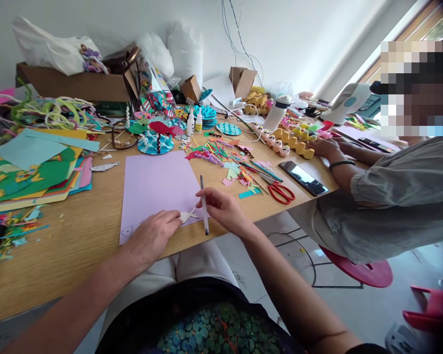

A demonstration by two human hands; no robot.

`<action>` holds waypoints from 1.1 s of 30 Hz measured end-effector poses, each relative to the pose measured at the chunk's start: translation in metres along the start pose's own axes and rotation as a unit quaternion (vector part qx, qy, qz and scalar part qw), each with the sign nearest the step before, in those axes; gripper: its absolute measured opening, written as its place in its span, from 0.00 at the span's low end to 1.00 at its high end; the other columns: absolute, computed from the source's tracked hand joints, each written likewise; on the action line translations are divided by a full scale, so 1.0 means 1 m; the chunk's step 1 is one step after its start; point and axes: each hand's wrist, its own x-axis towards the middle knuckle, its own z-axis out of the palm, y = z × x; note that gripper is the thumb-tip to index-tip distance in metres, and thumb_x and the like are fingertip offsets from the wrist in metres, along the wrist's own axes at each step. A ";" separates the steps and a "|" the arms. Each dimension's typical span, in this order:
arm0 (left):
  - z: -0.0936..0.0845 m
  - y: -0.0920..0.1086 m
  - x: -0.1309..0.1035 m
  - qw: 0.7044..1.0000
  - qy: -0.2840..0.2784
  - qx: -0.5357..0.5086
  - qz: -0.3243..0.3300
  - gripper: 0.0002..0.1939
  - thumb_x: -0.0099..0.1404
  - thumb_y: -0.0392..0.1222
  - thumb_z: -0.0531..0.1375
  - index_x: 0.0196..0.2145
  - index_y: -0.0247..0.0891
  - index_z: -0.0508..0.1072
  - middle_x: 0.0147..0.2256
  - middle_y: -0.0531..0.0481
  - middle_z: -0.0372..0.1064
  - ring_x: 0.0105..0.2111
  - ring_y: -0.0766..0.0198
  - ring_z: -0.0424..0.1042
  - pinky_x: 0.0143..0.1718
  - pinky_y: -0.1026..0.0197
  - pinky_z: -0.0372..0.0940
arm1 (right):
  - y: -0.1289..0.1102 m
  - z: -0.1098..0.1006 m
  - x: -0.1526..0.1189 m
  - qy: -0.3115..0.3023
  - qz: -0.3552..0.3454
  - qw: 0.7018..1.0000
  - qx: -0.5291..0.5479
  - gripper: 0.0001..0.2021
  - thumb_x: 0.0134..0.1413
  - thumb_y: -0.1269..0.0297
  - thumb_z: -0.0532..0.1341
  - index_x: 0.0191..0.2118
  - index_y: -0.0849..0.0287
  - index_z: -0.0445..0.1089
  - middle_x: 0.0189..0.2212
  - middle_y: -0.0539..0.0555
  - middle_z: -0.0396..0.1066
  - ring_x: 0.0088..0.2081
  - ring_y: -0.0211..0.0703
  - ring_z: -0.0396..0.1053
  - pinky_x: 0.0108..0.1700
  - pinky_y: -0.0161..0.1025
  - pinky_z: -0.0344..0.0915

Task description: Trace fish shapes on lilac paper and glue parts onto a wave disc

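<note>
A sheet of purple paper [158, 182] lies on the table in front of me. My left hand [153, 233] rests on its near edge, fingers together, holding down a white paper fish [187, 216]; only the tail end shows past the fingertips. A fish outline [126, 231] is drawn at the sheet's lower left corner. My right hand [223, 209] is closed around a clear pen [205, 219], held nearly upright just right of the tail.
Red-handled scissors [281, 193] and a phone [303, 178] lie to the right, near paper scraps [231, 169]. Glue bottles [190, 123] stand behind the sheet. Stacked coloured papers [40, 147] are at left. At right, a person in a grey sleeve [391, 172] works beside egg-carton pieces [293, 142].
</note>
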 end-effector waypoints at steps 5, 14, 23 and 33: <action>-0.005 -0.005 0.005 0.998 -0.029 -0.042 0.022 0.21 0.60 0.24 0.45 0.40 0.37 0.72 0.40 0.47 0.72 0.40 0.63 0.70 0.42 0.62 0.65 | 0.008 0.016 -0.002 0.020 -0.040 0.981 -0.188 0.08 0.46 0.72 0.57 0.36 0.60 0.66 0.27 0.50 0.66 0.29 0.35 0.64 0.35 0.34 0.63; -0.019 -0.031 0.032 0.975 -0.145 -0.160 0.060 0.16 0.61 0.28 0.48 0.32 0.37 0.74 0.36 0.50 0.72 0.35 0.66 0.70 0.37 0.66 0.61 | -0.011 0.003 -0.010 0.103 0.032 0.994 -0.022 0.07 0.52 0.67 0.52 0.37 0.58 0.64 0.19 0.45 0.65 0.20 0.32 0.60 0.26 0.32 0.58; -0.015 -0.030 0.035 0.979 -0.143 -0.130 0.066 0.10 0.61 0.30 0.52 0.31 0.37 0.72 0.34 0.51 0.69 0.35 0.66 0.68 0.37 0.67 0.60 | -0.002 -0.003 -0.014 0.039 0.067 0.997 0.013 0.04 0.43 0.68 0.56 0.28 0.60 0.66 0.22 0.47 0.64 0.25 0.33 0.59 0.28 0.32 0.56; -0.007 -0.035 0.034 0.980 -0.143 -0.119 0.066 0.16 0.58 0.28 0.53 0.42 0.40 0.72 0.38 0.51 0.69 0.40 0.66 0.69 0.42 0.66 0.61 | 0.002 0.012 -0.010 0.008 0.029 0.994 -0.109 0.02 0.44 0.71 0.54 0.26 0.59 0.61 0.20 0.45 0.59 0.23 0.32 0.56 0.26 0.31 0.53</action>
